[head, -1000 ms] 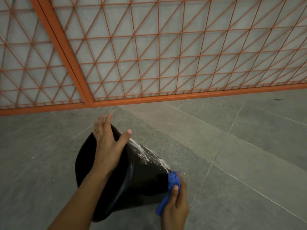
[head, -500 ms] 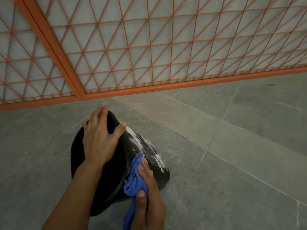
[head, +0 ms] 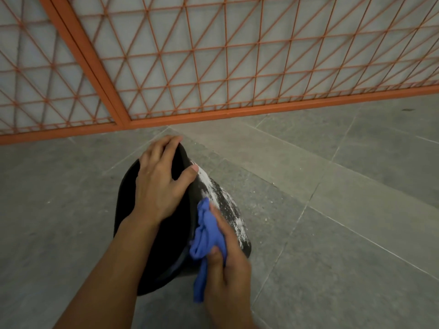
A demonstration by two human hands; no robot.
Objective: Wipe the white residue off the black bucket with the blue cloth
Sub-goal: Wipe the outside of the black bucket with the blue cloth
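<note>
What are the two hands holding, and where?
The left hand grips the black bucket at its top rim. The right hand holds the bunched blue cloth.

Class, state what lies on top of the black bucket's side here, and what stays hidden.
White residue streaks the black bucket; the right hand presses the blue cloth there. The left hand covers its rim. The inside is hidden.

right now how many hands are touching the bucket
2. The left hand grips the black bucket at its upper rim; the right hand presses the blue cloth against its residue-streaked side.
</note>
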